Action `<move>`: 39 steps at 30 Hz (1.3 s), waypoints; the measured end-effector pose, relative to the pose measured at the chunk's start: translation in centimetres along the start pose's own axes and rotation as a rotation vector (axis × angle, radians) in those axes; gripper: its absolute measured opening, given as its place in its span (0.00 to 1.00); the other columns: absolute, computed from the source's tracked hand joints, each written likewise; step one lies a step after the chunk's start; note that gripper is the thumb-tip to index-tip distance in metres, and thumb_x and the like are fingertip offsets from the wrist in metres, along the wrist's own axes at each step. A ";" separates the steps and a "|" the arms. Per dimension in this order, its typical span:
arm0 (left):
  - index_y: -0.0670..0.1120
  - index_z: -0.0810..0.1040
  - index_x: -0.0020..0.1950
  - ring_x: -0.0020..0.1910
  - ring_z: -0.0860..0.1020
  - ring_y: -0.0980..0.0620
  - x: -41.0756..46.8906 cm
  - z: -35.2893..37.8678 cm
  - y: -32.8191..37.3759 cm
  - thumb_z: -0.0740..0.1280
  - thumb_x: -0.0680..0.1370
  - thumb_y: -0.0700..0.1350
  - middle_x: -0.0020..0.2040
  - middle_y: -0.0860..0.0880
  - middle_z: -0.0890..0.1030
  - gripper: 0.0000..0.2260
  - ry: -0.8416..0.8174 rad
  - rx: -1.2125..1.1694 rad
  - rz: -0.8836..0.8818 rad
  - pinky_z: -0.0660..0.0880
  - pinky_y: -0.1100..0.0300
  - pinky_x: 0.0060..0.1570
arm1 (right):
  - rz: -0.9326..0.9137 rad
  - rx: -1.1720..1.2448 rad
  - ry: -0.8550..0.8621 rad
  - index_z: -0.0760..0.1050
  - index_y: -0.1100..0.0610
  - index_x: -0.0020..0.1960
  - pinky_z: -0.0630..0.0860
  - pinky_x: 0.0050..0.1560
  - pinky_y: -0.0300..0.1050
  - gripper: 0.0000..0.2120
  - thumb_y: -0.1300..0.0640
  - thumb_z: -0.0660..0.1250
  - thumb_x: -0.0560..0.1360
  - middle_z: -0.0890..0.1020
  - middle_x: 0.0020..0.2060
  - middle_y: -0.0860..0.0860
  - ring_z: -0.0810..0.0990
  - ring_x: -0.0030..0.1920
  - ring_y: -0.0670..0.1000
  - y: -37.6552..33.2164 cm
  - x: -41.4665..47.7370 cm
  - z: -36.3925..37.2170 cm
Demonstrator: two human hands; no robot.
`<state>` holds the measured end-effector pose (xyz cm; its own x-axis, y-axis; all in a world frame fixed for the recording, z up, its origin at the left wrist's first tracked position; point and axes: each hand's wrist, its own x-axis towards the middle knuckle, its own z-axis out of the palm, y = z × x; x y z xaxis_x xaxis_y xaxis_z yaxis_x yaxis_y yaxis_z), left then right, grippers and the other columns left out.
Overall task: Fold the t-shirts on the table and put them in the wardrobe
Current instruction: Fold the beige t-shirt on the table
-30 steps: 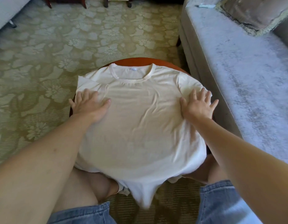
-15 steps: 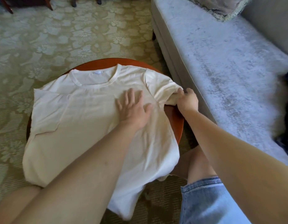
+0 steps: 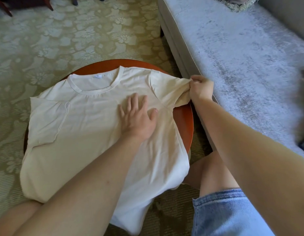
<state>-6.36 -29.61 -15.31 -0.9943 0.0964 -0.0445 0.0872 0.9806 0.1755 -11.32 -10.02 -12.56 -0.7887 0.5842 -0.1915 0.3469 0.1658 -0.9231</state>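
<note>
Left hand presses t-shirt on table.

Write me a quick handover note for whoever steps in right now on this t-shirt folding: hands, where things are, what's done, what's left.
Left grip: open, pressing flat on the chest of the cream t-shirt.
Right grip: pinching the end of the right sleeve, drawn out toward the table edge.
T-shirt: spread on the round wooden table, hem hanging over the near edge.
Done: shirt laid out; no fold visible.
Left: fold the sleeves and body, then take it to the wardrobe, which is not in view.
</note>
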 end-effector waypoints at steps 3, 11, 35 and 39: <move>0.53 0.54 0.79 0.79 0.47 0.47 -0.1 0.0 0.0 0.49 0.81 0.61 0.80 0.48 0.50 0.27 0.020 -0.005 0.001 0.43 0.41 0.75 | -0.064 0.003 0.003 0.80 0.56 0.57 0.77 0.58 0.45 0.16 0.64 0.57 0.77 0.82 0.47 0.50 0.80 0.51 0.49 -1.7 0.6 -0.2; 0.54 0.53 0.79 0.79 0.46 0.46 0.0 0.0 -0.1 0.48 0.80 0.63 0.80 0.48 0.50 0.29 0.013 -0.006 0.011 0.43 0.40 0.75 | -0.054 -0.249 0.012 0.77 0.64 0.58 0.74 0.54 0.49 0.15 0.65 0.58 0.75 0.81 0.53 0.59 0.78 0.55 0.59 -0.6 -0.8 -0.6; 0.54 0.51 0.80 0.79 0.45 0.47 -0.1 -0.3 0.1 0.46 0.80 0.63 0.81 0.48 0.48 0.29 -0.018 0.019 -0.008 0.43 0.42 0.75 | 0.108 -0.138 -0.366 0.72 0.63 0.63 0.84 0.45 0.52 0.16 0.67 0.66 0.75 0.82 0.48 0.59 0.85 0.43 0.56 -0.3 -5.5 0.5; 0.54 0.51 0.79 0.79 0.45 0.47 -0.1 -0.4 0.1 0.46 0.80 0.63 0.80 0.48 0.49 0.29 -0.012 0.017 -0.007 0.43 0.42 0.75 | 0.270 -0.008 -0.370 0.64 0.59 0.73 0.81 0.48 0.43 0.24 0.60 0.65 0.79 0.79 0.60 0.60 0.82 0.52 0.58 -0.4 -5.5 1.0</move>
<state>-6.26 -29.61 -14.95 -0.9941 0.0915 -0.0575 0.0814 0.9840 0.1586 -7.58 -14.08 -11.49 -0.7972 0.2848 -0.5323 0.5676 0.0534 -0.8216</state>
